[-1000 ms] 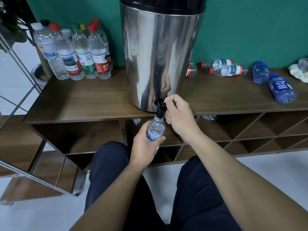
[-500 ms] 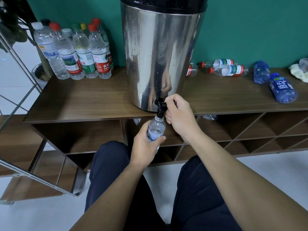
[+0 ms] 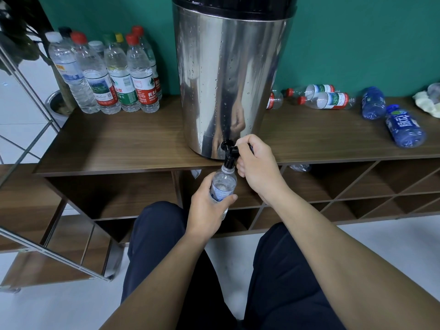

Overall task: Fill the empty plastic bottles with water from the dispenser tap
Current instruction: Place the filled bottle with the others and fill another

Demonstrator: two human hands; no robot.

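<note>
Bottle in hand (image 3: 222, 186): small, clear plastic, blue-and-white label, uncapped; you hold it upright with its mouth directly under the tap, in front of the shelf edge.
Your left hand (image 3: 207, 210): fingers and thumb wrapped round the bottle's lower body.
Tap (image 3: 229, 154): black, projecting from the base of the dispenser, spout pointing down into the bottle neck.
Your right hand (image 3: 258, 165): fingers curled round the tap's black lever, thumb side uppermost.
Dispenser (image 3: 228, 79): tall steel drum with black lid, droplets on its wall, standing on the wooden shelf unit (image 3: 119, 144).
Standing bottles (image 3: 107, 75): a cluster of capped bottles, upright, at the shelf's left rear against the green wall; caps red, white, green and yellow.
Lying bottles (image 3: 326, 100): clear, red-capped, on their sides to the right of the dispenser.
Blue bottles (image 3: 402, 127): two, on their sides, further right.
Pale cloth (image 3: 426, 104): at the shelf's far right edge.
Your knees, in dark trousers (image 3: 154, 234), sit below the shelf front.
</note>
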